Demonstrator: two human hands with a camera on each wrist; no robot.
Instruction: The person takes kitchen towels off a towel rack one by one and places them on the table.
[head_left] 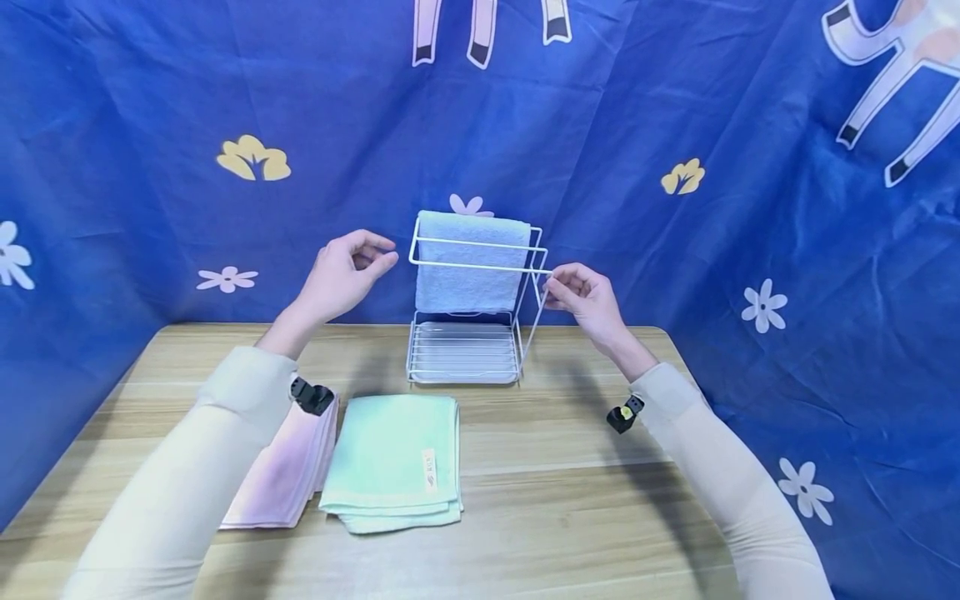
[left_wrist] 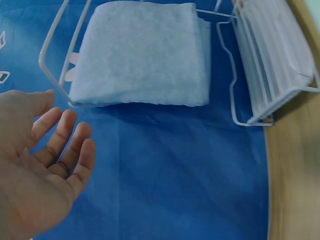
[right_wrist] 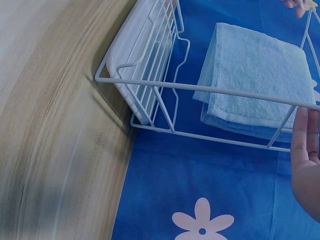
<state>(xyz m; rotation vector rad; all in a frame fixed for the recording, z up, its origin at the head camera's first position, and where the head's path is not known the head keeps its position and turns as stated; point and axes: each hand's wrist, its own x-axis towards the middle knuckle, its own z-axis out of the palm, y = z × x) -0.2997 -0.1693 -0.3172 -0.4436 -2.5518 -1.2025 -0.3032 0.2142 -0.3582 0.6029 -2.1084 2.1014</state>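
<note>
A white wire rack (head_left: pixel 480 267) stands at the back of the table, with a folded light blue towel (head_left: pixel 468 290) draped over its upper part. My right hand (head_left: pixel 588 304) pinches the rack's upper front right corner between thumb and fingers. In the right wrist view, the fingers (right_wrist: pixel 300 137) of that hand meet the rack's bar, while the thumb is hidden. Just off the rack's left end, my left hand (head_left: pixel 341 271) is raised with relaxed, slightly bent fingers and holds nothing. The left wrist view shows that hand (left_wrist: pixel 42 172) beside the rack's bar and the towel.
A white tray (head_left: pixel 465 331) sits in the rack's base. Nearer on the wooden table (head_left: pixel 555 517) lie a folded mint green towel (head_left: pixel 382 454) and, left of it, a folded pink towel (head_left: pixel 281 475), partly covered by my left sleeve. A blue patterned curtain (head_left: pixel 337 108) hangs close behind the rack.
</note>
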